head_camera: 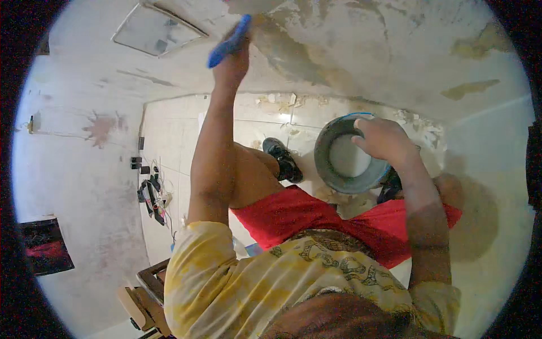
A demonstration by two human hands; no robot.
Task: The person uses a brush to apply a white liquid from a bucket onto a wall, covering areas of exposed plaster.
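Note:
Stretched up to the stained wall (305, 59), my left hand (233, 62) grips a long blue hand tool (228, 42) that lies close to the wall surface. Blur hides the tool's exact kind. My right hand (383, 142) hangs over the right side of a dark grey bucket (324, 154), thumb and fingers apart, with nothing seen in it. Pale, cloudy liquid (345, 154) shows inside the bucket. A thin blue handle (358, 113) runs along its rim. The bucket stands on the tiled floor between my feet.
Paint flakes (423, 129) lie along the wall's foot. A black shoe (283, 159) is left of the bucket. Cables and a power strip (153, 199) sit by the left wall. A framed panel (159, 29) is on the wall, upper left. Cardboard (142, 307) lies lower left.

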